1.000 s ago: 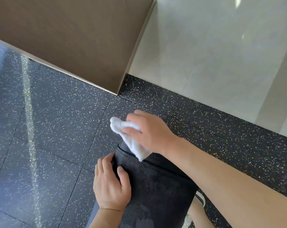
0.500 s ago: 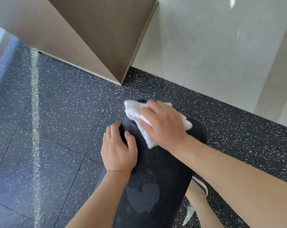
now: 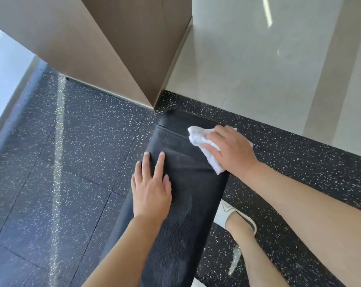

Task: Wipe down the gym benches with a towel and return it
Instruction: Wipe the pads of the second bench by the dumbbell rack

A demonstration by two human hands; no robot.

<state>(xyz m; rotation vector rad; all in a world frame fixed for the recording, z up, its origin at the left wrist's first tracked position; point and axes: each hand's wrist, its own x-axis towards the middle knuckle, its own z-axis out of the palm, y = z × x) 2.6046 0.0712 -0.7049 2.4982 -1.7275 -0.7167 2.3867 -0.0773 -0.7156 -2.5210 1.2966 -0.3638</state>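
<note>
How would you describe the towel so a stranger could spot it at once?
Start at the long black padded bench running across the speckled rubber floor. Near its far end the right hand presses a crumpled towel. It is the only white cloth there.

This looks like a gym. The black rubber floor with little white specks [image 3: 76, 162] is the soft kind gyms have, and a long black padded bench with bumpy leather skin [image 3: 175, 204] stands on it. Beside it is a smooth pale tiled floor [image 3: 258, 69].
</note>
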